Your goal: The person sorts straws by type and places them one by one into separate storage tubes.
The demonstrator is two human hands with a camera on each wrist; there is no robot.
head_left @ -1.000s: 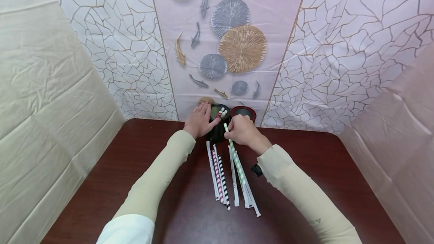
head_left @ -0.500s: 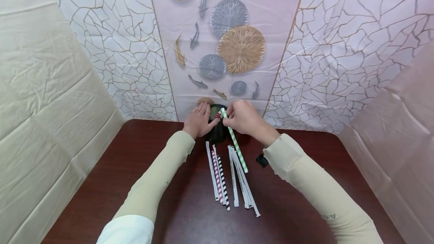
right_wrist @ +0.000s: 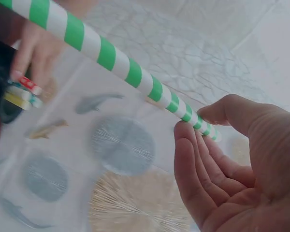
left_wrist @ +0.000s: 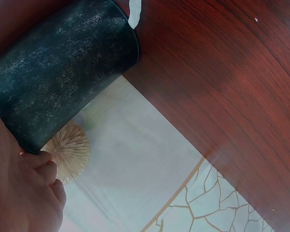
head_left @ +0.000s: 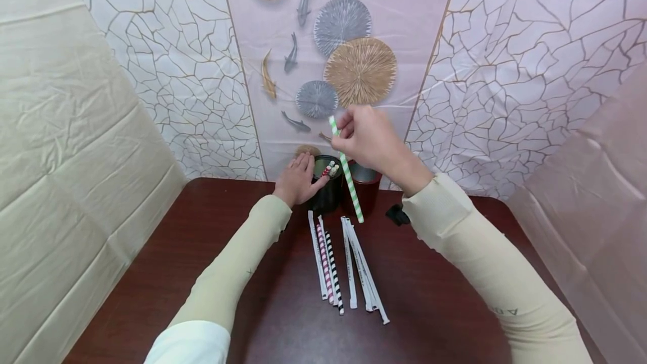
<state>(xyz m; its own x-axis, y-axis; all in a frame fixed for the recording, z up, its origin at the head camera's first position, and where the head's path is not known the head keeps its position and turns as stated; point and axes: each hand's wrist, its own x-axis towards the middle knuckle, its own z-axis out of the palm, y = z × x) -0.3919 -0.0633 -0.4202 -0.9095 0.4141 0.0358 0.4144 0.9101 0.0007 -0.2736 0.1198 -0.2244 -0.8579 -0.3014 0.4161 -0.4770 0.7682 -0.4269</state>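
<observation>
In the head view my left hand (head_left: 295, 180) holds the side of a black cup (head_left: 323, 198), the thumb across its front near the rim. Several straw ends (head_left: 331, 168), one red-striped, stick up from that cup. The cup's dark mottled wall (left_wrist: 63, 67) fills the upper left of the left wrist view. My right hand (head_left: 371, 142) is raised above a dark red cup (head_left: 365, 187) and pinches a green-and-white striped straw (head_left: 349, 178) near its upper end. In the right wrist view thumb and fingertips meet on the striped straw (right_wrist: 135, 75); its lower end hangs down.
Side by side on the dark wooden table (head_left: 434, 296) lie white paper-wrapped straws (head_left: 361, 274), a pink-striped straw (head_left: 325, 265) and a black-striped straw (head_left: 333, 274). Behind the cups rises a patterned cloth backdrop (head_left: 293, 122). Pale cloth walls (head_left: 65, 184) flank the table.
My right hand has lifted the green-striped straw off the wrapped straws, up and away from the table, uncovering the red cup. The left hand has stayed at the black cup.
</observation>
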